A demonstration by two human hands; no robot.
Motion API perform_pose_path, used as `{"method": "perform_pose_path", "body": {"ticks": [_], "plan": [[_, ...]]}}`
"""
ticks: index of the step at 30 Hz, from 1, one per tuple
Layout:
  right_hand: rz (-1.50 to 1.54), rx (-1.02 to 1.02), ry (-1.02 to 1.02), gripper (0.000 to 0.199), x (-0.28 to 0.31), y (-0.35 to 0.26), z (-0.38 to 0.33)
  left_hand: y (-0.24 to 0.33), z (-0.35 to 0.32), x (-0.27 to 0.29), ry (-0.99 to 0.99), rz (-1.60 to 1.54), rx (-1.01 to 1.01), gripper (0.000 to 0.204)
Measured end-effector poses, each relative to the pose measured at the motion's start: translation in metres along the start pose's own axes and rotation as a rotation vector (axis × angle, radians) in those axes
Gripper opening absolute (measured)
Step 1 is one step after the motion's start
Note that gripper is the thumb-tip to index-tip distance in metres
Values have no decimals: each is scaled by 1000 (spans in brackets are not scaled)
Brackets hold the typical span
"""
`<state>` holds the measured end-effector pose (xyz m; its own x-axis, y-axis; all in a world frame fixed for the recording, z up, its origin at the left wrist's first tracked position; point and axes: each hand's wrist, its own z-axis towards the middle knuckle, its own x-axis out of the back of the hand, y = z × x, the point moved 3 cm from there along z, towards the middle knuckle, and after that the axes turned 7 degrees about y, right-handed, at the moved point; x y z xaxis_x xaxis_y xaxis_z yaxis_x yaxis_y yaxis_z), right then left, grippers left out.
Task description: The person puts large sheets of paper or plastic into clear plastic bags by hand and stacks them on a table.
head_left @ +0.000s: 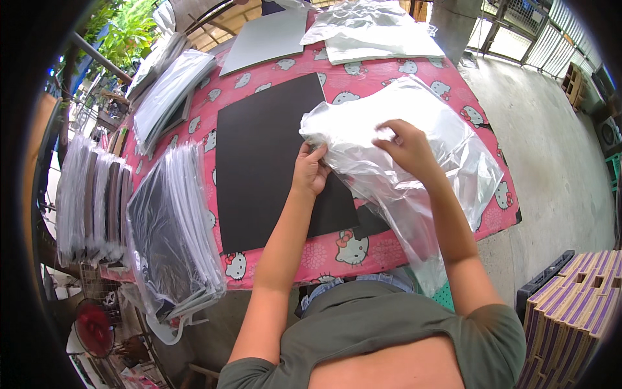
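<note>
A large clear plastic bag (447, 139) lies crumpled over the right part of the table, and its lower end hangs past the near edge. My left hand (312, 171) pinches the bag's gathered left edge between thumb and fingers. Above the middle of the bag is my right hand (411, 152), with bent fingers and a gap between thumb and forefinger; nothing shows in it. A flat black board (269, 149) lies left of the bag, partly under my left hand and forearm. A dark corner piece (370, 222) shows beneath the film.
The table has a pink patterned cover (317, 259). At its left stand bagged boards (178, 227) and more wrapped stacks (172, 91). A grey board (265, 39) and white plastic sheets (382, 42) lie at the far side. Bundled cardboard (573, 311) stands at lower right.
</note>
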<state>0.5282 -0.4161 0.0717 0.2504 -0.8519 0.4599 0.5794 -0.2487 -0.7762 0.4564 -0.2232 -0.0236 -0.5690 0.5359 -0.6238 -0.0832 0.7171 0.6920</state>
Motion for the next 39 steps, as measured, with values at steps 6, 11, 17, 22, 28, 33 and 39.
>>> {"method": "perform_pose_path", "body": {"ticks": [6,11,17,22,28,33,39], "plan": [[-14,353,24,35,-89,31,75,1,-11,-14,-150,90,-34,36],[91,96,44,23,-77,10,49,13,-15,-35,-204,-251,235,37],[329,-31,414,9,18,25,-27,7,8,-37,-103,-261,115,28],[-19,-72,179,10,106,19,-115,15,25,-17,-132,-288,81,24],[-226,-328,-679,20,111,29,-200,43,37,-24,41,-213,9,24],[-21,7,-458,42,142,-38,-94,76,-27,-105,-259,140,-128,25],[-4,465,-217,85,107,-98,54,88,-95,-185,-561,354,-297,25]]}}
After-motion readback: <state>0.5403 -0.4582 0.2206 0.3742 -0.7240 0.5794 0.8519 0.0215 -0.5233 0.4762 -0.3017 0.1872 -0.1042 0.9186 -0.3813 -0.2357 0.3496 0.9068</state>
